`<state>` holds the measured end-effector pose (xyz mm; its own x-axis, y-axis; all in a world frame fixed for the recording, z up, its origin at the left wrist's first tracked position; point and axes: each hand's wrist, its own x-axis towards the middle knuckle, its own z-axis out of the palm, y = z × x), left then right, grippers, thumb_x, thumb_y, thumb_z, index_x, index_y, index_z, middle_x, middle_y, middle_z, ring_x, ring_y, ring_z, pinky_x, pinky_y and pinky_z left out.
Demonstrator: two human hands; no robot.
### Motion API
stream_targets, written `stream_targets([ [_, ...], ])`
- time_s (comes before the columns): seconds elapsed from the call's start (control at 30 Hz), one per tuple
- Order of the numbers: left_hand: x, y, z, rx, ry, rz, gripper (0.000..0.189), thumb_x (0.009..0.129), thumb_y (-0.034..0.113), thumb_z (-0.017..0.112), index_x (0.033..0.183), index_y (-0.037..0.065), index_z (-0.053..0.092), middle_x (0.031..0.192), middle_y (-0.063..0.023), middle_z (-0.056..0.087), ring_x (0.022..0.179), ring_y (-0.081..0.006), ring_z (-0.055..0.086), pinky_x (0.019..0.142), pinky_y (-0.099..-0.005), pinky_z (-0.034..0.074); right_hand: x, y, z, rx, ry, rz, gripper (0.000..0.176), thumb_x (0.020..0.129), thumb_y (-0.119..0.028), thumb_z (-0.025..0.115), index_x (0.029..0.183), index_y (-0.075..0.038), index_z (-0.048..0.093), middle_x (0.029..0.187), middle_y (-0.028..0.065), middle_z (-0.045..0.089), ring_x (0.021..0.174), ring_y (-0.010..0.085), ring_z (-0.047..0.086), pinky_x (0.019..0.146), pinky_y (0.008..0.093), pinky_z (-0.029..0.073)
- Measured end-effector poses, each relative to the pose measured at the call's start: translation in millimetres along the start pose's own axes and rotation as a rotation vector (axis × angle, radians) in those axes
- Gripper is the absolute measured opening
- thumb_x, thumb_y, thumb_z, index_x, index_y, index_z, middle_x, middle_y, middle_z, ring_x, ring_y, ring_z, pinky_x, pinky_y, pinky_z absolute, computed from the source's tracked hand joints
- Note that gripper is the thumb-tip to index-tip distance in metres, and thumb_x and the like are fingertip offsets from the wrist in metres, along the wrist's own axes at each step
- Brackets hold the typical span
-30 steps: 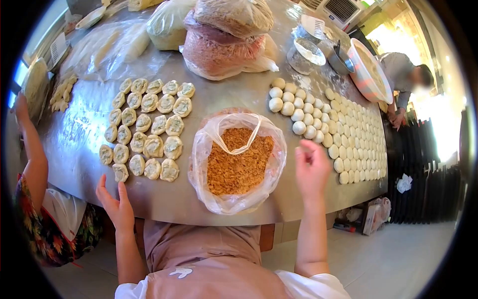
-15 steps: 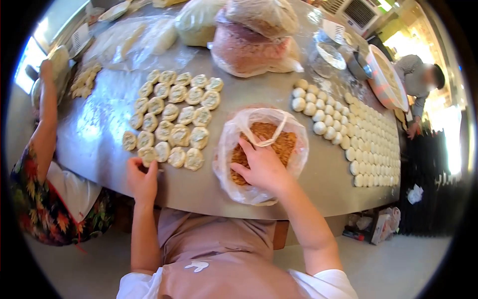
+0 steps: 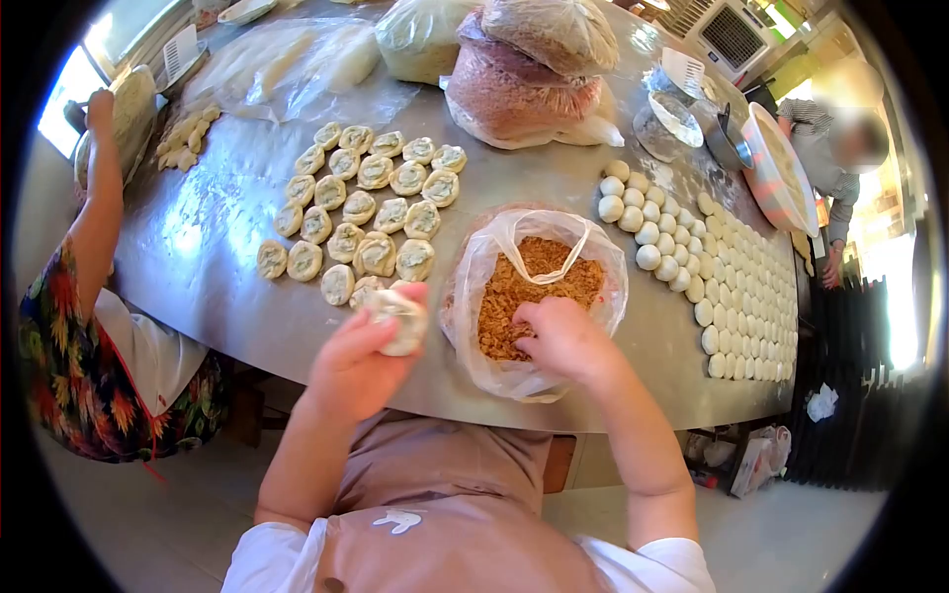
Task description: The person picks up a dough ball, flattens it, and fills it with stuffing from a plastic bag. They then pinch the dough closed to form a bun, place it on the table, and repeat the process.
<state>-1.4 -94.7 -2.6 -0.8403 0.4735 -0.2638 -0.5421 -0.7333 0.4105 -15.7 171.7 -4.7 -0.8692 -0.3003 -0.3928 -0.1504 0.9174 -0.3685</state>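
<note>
My left hand (image 3: 361,371) holds a round dough piece (image 3: 403,324) above the front of the metal table, just left of the plastic bag. My right hand (image 3: 563,339) is over the brown crumbly filling (image 3: 504,296) inside the open plastic bag (image 3: 615,287); its fingers are curled together, and whatever they hold is too small to make out. Rows of dough pieces with pale green-flecked tops (image 3: 376,254) lie left of the bag. On the right side of the table are many smooth white dough balls (image 3: 667,245).
Stuffed plastic bags (image 3: 524,99) stand at the back. A metal bowl (image 3: 668,127) and a large tub (image 3: 776,163) are at the back right. One person's arm (image 3: 97,212) reaches along the left edge; another person (image 3: 840,158) is at the far right.
My left hand has lifted a dough piece from the front row and moved right, toward the bag. My right hand's spread fingers have curled and drawn back slightly. The view has shifted a little.
</note>
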Motion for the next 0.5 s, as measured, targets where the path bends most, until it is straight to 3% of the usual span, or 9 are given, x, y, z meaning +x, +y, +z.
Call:
stream_targets([
  [0.07, 12, -17, 19, 0.015, 0.000, -0.124, 0.040, 0.092, 0.009, 0.055, 0.130, -0.002, 0.048, 0.111, -0.0126, 0.061, 0.096, -0.0199, 0.061, 0.086, -0.0311, 0.051, 0, 12, -2, 0.051, 0.019, 0.009, 0.026, 0.079, -0.018, 0.071, 0.101, -0.005, 0.068, 0.088, 0.0175, 0.068, 0.085, 0.0340, 0.065, 0.078, 0.0410, 0.052],
  [0.17, 32, -45, 36, 0.093, -0.006, -0.265, 0.034, 0.096, 0.009, 0.053, 0.129, -0.001, 0.049, 0.111, -0.0128, 0.061, 0.097, -0.0213, 0.061, 0.087, -0.0320, 0.052, -6, 25, -11, 0.125, 0.209, 0.093, 0.023, 0.078, -0.016, 0.071, 0.098, -0.004, 0.068, 0.085, 0.0169, 0.068, 0.076, 0.0295, 0.066, 0.071, 0.0373, 0.052],
  [0.2, 38, -52, 43, 0.101, -0.004, -0.298, 0.033, 0.097, 0.009, 0.052, 0.128, -0.001, 0.049, 0.110, -0.0126, 0.061, 0.097, -0.0218, 0.061, 0.087, -0.0323, 0.052, -11, 23, -21, 0.183, 0.225, 0.116, 0.022, 0.080, -0.014, 0.070, 0.100, -0.004, 0.068, 0.081, 0.0118, 0.067, 0.070, 0.0191, 0.063, 0.066, 0.0308, 0.049],
  [0.27, 52, -64, 46, 0.131, 0.003, -0.366, 0.028, 0.098, 0.007, 0.050, 0.124, 0.000, 0.051, 0.112, -0.0124, 0.060, 0.098, -0.0237, 0.061, 0.088, -0.0327, 0.053, -18, 18, -35, 0.332, 0.273, 0.147, 0.024, 0.079, -0.014, 0.072, 0.101, -0.005, 0.068, 0.078, 0.0121, 0.066, 0.069, 0.0205, 0.062, 0.066, 0.0331, 0.050],
  [0.37, 73, -85, 38, 0.242, 0.138, -0.372, 0.028, 0.099, 0.008, 0.049, 0.125, 0.001, 0.050, 0.118, -0.0126, 0.056, 0.106, -0.0229, 0.059, 0.092, -0.0336, 0.051, -26, 16, -42, 0.521, 0.321, 0.116, 0.025, 0.081, -0.014, 0.073, 0.103, -0.005, 0.068, 0.075, 0.0081, 0.063, 0.066, 0.0154, 0.058, 0.064, 0.0295, 0.050],
  [0.5, 80, -93, 42, 0.038, 0.121, -0.305, 0.030, 0.103, 0.016, 0.040, 0.129, 0.001, 0.046, 0.124, -0.0119, 0.052, 0.116, -0.0221, 0.052, 0.100, -0.0362, 0.046, -27, 0, -41, 0.587, 0.307, -0.001, 0.025, 0.081, -0.011, 0.072, 0.105, -0.004, 0.068, 0.084, 0.0091, 0.066, 0.075, 0.0182, 0.062, 0.071, 0.0301, 0.051],
])
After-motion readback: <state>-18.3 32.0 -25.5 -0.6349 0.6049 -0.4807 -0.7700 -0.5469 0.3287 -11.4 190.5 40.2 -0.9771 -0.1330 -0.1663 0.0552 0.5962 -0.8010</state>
